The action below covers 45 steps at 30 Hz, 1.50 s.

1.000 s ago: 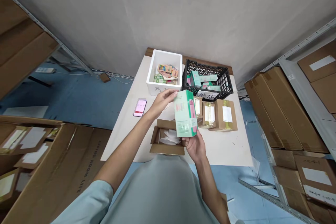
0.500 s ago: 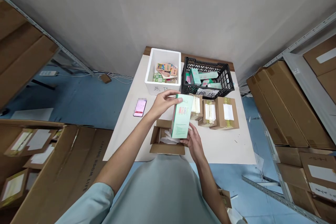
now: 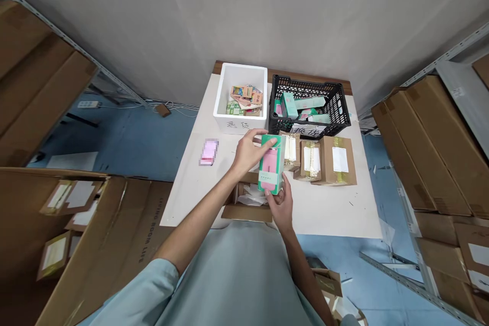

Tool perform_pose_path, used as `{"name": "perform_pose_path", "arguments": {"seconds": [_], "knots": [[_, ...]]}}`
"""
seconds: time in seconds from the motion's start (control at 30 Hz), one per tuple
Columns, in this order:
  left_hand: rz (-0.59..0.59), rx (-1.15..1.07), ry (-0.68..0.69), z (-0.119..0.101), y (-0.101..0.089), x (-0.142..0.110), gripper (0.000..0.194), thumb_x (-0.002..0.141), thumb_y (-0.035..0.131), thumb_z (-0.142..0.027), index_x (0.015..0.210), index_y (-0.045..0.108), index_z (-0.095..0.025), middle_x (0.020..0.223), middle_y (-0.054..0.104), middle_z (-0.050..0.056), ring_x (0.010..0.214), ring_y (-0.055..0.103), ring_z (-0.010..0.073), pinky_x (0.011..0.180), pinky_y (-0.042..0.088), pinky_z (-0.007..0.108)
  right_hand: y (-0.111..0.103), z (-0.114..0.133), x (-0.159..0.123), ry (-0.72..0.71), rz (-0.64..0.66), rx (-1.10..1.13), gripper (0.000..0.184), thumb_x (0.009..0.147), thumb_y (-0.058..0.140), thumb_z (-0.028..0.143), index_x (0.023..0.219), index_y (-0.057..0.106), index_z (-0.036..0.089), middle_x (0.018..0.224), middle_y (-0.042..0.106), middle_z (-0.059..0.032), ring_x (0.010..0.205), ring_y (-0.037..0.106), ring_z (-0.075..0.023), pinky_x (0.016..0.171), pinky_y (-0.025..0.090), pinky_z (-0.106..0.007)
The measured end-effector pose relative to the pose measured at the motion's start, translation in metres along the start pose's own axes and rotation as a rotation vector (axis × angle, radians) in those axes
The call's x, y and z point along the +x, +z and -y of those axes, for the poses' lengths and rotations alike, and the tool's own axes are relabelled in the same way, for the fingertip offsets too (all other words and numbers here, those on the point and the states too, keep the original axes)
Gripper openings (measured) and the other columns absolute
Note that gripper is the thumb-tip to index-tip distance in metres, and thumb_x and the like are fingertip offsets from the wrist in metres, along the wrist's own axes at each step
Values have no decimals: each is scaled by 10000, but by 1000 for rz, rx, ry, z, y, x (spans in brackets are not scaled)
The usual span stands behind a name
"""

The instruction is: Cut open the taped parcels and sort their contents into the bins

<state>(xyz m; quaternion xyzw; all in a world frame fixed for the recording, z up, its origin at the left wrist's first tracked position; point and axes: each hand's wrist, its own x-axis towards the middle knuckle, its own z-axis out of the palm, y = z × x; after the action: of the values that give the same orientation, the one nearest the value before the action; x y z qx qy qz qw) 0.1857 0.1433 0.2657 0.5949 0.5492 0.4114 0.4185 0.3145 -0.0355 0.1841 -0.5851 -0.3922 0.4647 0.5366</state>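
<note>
Between my two hands is a green product box [image 3: 270,165] with a pink panel on the side that faces me. My left hand [image 3: 252,153] grips its upper end, thumb across the front. My right hand [image 3: 280,204] holds the lower right corner, thumb at the bottom edge. Just below it, an open carton [image 3: 248,212] stands at the table's near edge with crumpled white paper [image 3: 254,195] inside. The held box partly hides a taped carton [image 3: 291,150] behind it.
A white foam bin [image 3: 240,123] with colourful packets and a black crate [image 3: 336,107] with green boxes stand at the back. Taped cartons [image 3: 338,161] line the right side. A phone [image 3: 209,152] lies left. A large carton [image 3: 137,229] and shelves flank the table.
The green box has been turned, so a pink-panelled side faces me instead of the pale printed one. Both hands still hold it. The whole view has shifted slightly.
</note>
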Motion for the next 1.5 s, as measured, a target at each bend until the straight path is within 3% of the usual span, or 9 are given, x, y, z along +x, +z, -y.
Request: {"name": "perform_pose_path", "arguments": {"seconds": [0.27, 0.4, 0.53, 0.63, 0.8, 0.97, 1.07, 1.33, 1.5], "knots": [[63, -7, 44, -1, -1, 17, 337, 1026, 700, -414, 1291, 781, -223, 1356, 800, 103, 967, 736, 205, 803, 604, 318, -29, 12, 25, 284, 176, 446, 726, 916, 880, 622, 1527, 654, 301, 1222, 833, -84, 1019, 843, -298, 847, 726, -434], [98, -21, 14, 8, 7, -7, 604, 965, 799, -526, 1499, 695, -264, 1584, 658, 141, 1191, 743, 273, 903, 652, 374, -27, 8, 36, 327, 128, 524, 636, 895, 911, 606, 1413, 702, 303, 1188, 837, -71, 1005, 848, -293, 847, 712, -428], [169, -53, -110, 26, 21, -40, 750, 880, 900, -590, 1537, 678, -305, 1604, 623, 160, 1314, 718, 336, 958, 686, 443, -26, 4, 55, 317, 81, 547, 598, 887, 927, 588, 1373, 721, 307, 1230, 837, -73, 975, 846, -273, 855, 696, -414], [159, -82, -173, 27, 32, -41, 668, 911, 869, -607, 1484, 728, -294, 1504, 669, 162, 1252, 750, 328, 928, 705, 449, -28, 14, 87, 262, 56, 518, 623, 875, 932, 593, 1383, 718, 304, 1236, 846, -69, 976, 835, -257, 870, 695, -405], [153, -124, 36, -8, 40, -2, 465, 1012, 758, -479, 1430, 766, -275, 1489, 697, 132, 1359, 712, 305, 1072, 663, 445, -25, 62, 180, 46, 83, 434, 616, 919, 854, 635, 1413, 699, 300, 1330, 822, -81, 1107, 823, -262, 963, 685, -424], [88, -110, 103, -14, 20, 22, 394, 1016, 732, -407, 1367, 779, -232, 1453, 730, 132, 1313, 731, 288, 1059, 644, 412, -23, 74, 248, -19, -49, 328, 623, 1006, 687, 742, 1389, 658, 251, 1280, 772, -118, 1232, 815, -265, 975, 677, -395], [34, -79, 22, 26, -11, 24, 394, 999, 732, -391, 1351, 770, -216, 1479, 732, 131, 1311, 733, 291, 1068, 636, 426, -28, 45, 228, 49, -37, 250, 601, 990, 736, 699, 1390, 678, 254, 1369, 758, -126, 1223, 819, -276, 969, 678, -411], [61, 145, -323, 185, -93, 15, 578, 903, 805, -331, 1455, 711, -187, 1562, 692, 169, 1316, 725, 338, 1173, 574, 512, -35, -19, 83, 250, 7, -172, 599, 905, 816, 683, 1260, 803, 201, 1226, 848, -146, 1041, 800, -282, 915, 650, -440], [310, 428, -437, 244, -92, 17, 1225, 737, 1013, -377, 1773, 389, -180, 1800, 407, 269, 1621, 460, 469, 1304, 436, 579, -30, -33, 35, 218, -164, -506, 617, 920, 734, 709, 1215, 835, 176, 1246, 834, -182, 1066, 761, -288, 873, 632, -416]]}}
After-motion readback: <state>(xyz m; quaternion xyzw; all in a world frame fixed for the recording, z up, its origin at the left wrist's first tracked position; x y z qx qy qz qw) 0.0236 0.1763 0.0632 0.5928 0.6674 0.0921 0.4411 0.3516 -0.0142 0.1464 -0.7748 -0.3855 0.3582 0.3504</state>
